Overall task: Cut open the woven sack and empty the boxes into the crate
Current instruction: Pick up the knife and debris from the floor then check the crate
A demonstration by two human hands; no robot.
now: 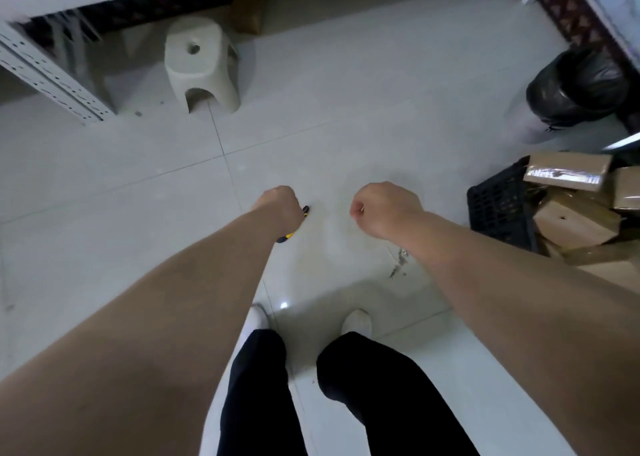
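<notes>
Person stands on a pale tiled floor (346, 109), both fists held out over it.
At far right, cardboard boxes (568, 171) lie heaped in a black crate (498, 206); a white stool (201, 64) stands ahead. The left hand (278, 206) has its fingers gripping a yellow-and-black knife (305, 210); the right hand (381, 209) has its fingers curled on nothing.

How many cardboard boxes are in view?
3 clearly, heaped at the black crate on the right: a taped box on top, a plain box at the right edge, a holed box below. Cardboard underneath may hide more.
</notes>
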